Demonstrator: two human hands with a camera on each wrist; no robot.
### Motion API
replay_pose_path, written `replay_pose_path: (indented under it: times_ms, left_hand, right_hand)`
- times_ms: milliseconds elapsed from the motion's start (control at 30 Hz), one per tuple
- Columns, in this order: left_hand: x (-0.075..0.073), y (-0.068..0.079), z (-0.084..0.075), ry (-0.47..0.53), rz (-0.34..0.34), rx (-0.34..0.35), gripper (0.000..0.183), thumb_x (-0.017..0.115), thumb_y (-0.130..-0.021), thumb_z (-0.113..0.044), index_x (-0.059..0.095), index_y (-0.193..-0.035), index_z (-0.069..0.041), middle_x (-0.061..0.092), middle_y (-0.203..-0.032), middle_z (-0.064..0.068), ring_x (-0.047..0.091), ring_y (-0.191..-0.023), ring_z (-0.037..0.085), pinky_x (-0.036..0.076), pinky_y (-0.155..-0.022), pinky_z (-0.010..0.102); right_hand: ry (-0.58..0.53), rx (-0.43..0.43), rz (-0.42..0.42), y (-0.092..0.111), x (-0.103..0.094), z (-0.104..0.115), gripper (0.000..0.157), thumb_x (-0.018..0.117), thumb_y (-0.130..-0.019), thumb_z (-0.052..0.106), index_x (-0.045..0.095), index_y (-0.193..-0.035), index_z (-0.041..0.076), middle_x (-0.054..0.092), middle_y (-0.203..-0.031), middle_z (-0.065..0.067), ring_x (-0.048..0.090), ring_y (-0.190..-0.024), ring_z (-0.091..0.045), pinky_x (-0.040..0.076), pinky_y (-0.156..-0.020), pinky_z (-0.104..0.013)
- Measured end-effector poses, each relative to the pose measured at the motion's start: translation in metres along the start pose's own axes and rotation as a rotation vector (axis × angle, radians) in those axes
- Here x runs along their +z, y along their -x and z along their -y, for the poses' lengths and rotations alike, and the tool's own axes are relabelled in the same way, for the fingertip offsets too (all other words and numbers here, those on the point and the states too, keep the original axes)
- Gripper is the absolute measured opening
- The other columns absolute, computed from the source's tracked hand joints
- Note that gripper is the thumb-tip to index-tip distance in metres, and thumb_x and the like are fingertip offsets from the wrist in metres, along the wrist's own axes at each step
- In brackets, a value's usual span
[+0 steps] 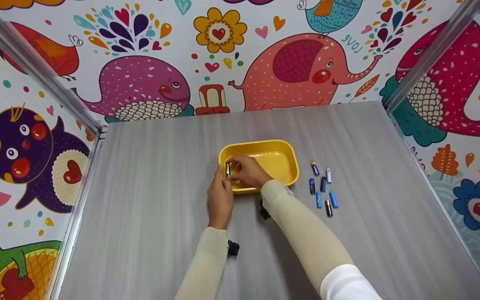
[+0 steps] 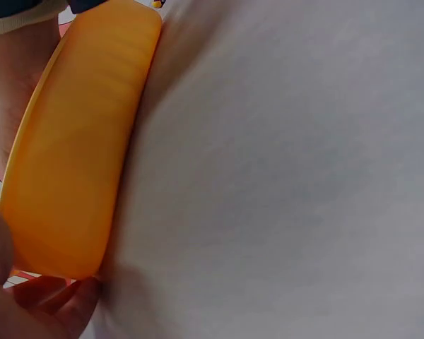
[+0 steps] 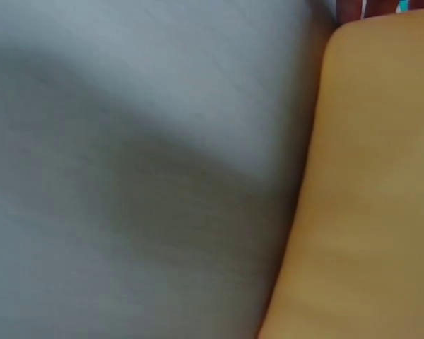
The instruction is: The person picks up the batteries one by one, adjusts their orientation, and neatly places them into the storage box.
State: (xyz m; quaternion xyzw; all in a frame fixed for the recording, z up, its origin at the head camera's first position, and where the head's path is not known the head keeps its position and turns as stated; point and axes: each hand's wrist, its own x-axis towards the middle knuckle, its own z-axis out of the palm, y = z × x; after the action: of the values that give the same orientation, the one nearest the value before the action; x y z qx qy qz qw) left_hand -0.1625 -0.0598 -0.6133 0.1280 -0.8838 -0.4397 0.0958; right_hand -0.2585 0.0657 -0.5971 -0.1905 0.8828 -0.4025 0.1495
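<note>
A yellow plastic tray (image 1: 286, 153) sits on the table. At its near left corner is my left hand (image 1: 220, 198), with the thumb over the rim and the fingers against the outer wall. The left wrist view shows this hand (image 2: 39, 307) at the end of the tray (image 2: 78, 148). Reaching in over the near side, my right hand (image 1: 249, 171) pinches a small battery (image 1: 228, 170) at the tray's left end. The right wrist view holds mostly the tray's outer wall (image 3: 374, 176), with fingertips (image 3: 378, 7) at its top; the battery is hidden there.
Several loose batteries lie on the table right of the tray, among them a white one (image 1: 328, 175), a light blue one (image 1: 333, 199) and a black one with a copper-coloured end (image 1: 328, 208). Metal posts and printed panels bound the grey table (image 1: 152, 187) at back and sides.
</note>
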Motion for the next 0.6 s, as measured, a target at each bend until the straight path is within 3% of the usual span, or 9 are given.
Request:
replay_pose_path:
  times_ms: [267, 400, 600]
  left_hand:
    - [0.0025, 0.0002, 0.001, 0.002, -0.022, 0.023, 0.052, 0.052, -0.105, -0.019, 0.045, -0.156, -0.019, 0.063, -0.141, 0.009, 0.059, -0.085, 0.023, 0.052, -0.081, 0.04]
    - [0.0028, 0.0015, 0.0016, -0.002, -0.04, 0.058, 0.052, 0.055, -0.104, -0.016, 0.046, -0.155, -0.017, 0.065, -0.138, 0.01, 0.063, -0.094, 0.023, 0.055, -0.09, 0.043]
    - [0.0032, 0.0, 0.0031, -0.003, -0.041, 0.057, 0.053, 0.056, -0.103, -0.018, 0.046, -0.155, -0.018, 0.067, -0.135, 0.01, 0.062, -0.092, 0.023, 0.054, -0.088, 0.043]
  right_hand:
    - [0.083, 0.019, 0.024, -0.0026, 0.0042, -0.0025, 0.042, 0.085, -0.084, 0.025, 0.071, -0.123, 0.018, 0.069, -0.111, -0.001, 0.06, -0.105, -0.02, 0.05, -0.101, -0.037]
    - [0.14, 0.032, 0.035, -0.0027, 0.0042, -0.0022, 0.041, 0.084, -0.084, 0.028, 0.071, -0.122, 0.018, 0.069, -0.11, -0.002, 0.061, -0.105, -0.021, 0.049, -0.102, -0.038]
    - [0.18, 0.049, 0.032, -0.0044, 0.0046, -0.0035, 0.041, 0.083, -0.085, 0.033, 0.072, -0.122, 0.021, 0.067, -0.111, -0.001, 0.061, -0.105, -0.02, 0.049, -0.103, -0.038]
